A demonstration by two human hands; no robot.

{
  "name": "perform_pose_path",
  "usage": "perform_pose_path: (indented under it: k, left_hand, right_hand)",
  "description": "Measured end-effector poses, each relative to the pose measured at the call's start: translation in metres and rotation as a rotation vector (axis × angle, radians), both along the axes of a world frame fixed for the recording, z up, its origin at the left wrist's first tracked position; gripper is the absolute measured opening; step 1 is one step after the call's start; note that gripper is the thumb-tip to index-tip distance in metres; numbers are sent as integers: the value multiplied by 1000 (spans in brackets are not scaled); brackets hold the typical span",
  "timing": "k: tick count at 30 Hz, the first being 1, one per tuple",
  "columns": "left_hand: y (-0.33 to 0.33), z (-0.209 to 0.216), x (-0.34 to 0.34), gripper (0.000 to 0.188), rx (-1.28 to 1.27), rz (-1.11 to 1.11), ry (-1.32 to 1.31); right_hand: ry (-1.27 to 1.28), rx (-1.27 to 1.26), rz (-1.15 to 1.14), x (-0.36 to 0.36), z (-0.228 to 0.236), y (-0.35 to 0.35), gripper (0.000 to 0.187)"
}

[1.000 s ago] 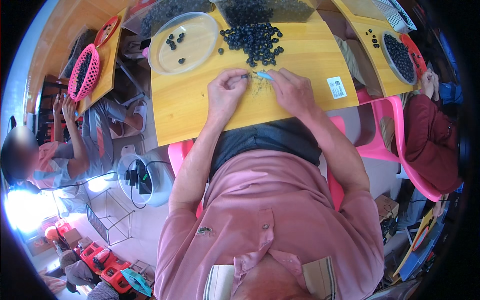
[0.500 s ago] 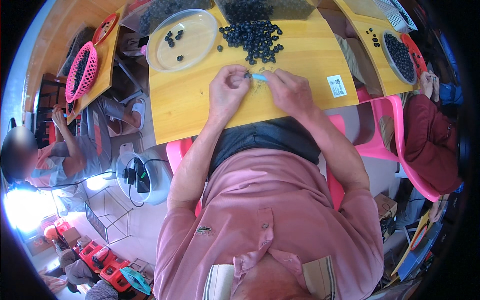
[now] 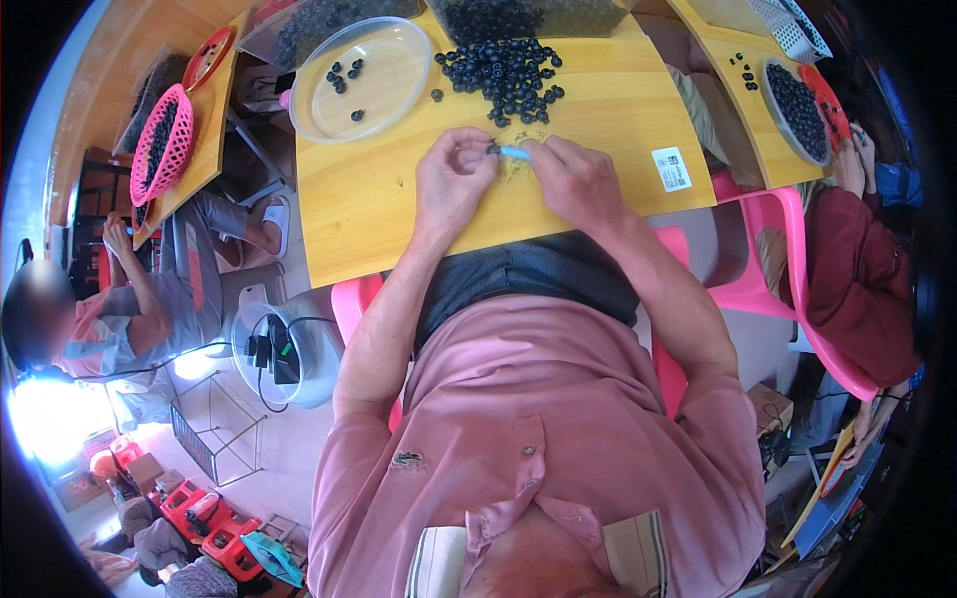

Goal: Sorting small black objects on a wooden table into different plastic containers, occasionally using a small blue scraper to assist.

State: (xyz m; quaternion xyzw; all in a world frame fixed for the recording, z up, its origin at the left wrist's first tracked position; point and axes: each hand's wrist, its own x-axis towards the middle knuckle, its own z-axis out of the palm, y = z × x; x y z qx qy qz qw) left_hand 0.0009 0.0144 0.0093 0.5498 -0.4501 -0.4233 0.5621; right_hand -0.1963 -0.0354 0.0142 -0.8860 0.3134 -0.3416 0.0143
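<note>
Over the yellow wooden table, my left hand pinches a small black round piece between thumb and fingertips. My right hand is closed on a slim tool with a light-blue handle, its end against that piece; the tip itself is too small to make out. Dark crumbs lie on the wood just beyond my fingers. Farther off is a heap of similar black round pieces. To its left, a shallow round clear plastic dish holds several more.
Clear bins of black pieces stand along the far edge. A white label is on the table's right side. People work at side tables with a pink basket and a filled bowl. A pink chair stands at right.
My hands stay almost in place, with the blue-handled tool still at the black piece. At the right, a co-worker's hands have shifted slightly.
</note>
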Motion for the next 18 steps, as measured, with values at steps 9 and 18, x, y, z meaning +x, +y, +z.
perform_pose_path:
  k: [9,18]
  left_hand:
    - [2,-3,7,22,-8,28,142]
    - [-43,59,92,21,-311,374,-771]
  right_hand:
    - [13,65,-48,0,-6,-5,18]
    - [-48,87,-36,-4,-6,-5,15]
